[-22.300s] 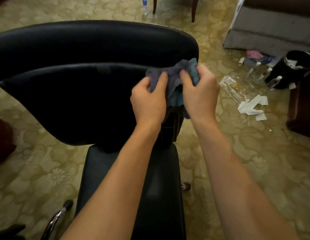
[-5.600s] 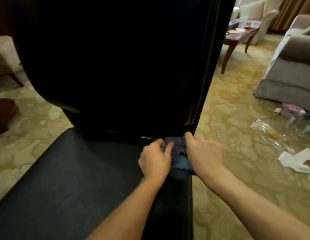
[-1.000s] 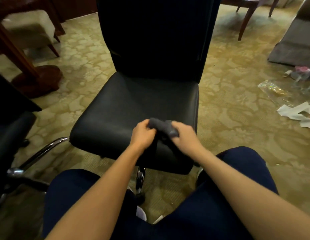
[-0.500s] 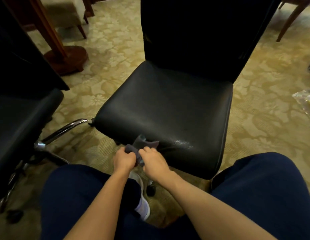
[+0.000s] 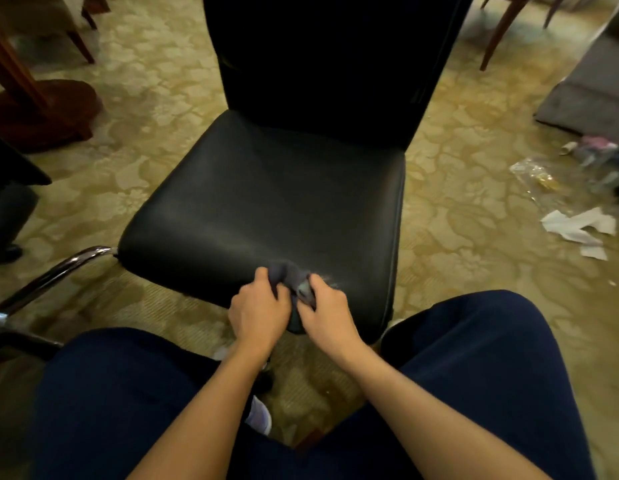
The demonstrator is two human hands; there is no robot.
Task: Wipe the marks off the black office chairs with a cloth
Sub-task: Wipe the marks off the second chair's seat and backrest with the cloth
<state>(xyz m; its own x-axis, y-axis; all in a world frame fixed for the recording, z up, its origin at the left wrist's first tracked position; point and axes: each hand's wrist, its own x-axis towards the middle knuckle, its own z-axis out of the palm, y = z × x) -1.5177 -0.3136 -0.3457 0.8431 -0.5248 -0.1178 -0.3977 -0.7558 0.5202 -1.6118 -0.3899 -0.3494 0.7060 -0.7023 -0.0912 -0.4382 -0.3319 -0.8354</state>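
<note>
1. Changes from half a second ago are noted first: the black office chair (image 5: 266, 199) is now seen centred, where it sat right of centre, and the cloth (image 5: 290, 275) has been shifted from the seat's front-left part to the middle of its front edge.
2. At far left, a second black chair (image 5: 6, 202) is seen only in part, its chrome leg (image 5: 55, 271) reaching toward the front-left corner of the seat; less of this chair is shown than before.
3. Behind it, a dark wooden table base (image 5: 37, 109) is set on the patterned carpet (image 5: 155, 98), with open carpet between it and the seat.
4. The left hand (image 5: 257, 313) is closed on the left side of the cloth, its knuckles at the seat's front lip.
5. The cloth, grey with a patch of teal, is bunched between both hands and pressed on the seat's front edge.
6. The right hand (image 5: 327, 315) is closed on the right side of the cloth, just beside the left hand.
7. The person's legs in dark trousers are spread to either side, and the front lip is reached between them.
8. To the right of the seat, bare carpet is left open up to scattered white paper (image 5: 578, 226) and a clear plastic wrapper (image 5: 536, 178), well apart from the chair.
9. At far right, a grey sofa (image 5: 592, 95) is cut by the frame's edge.
</note>
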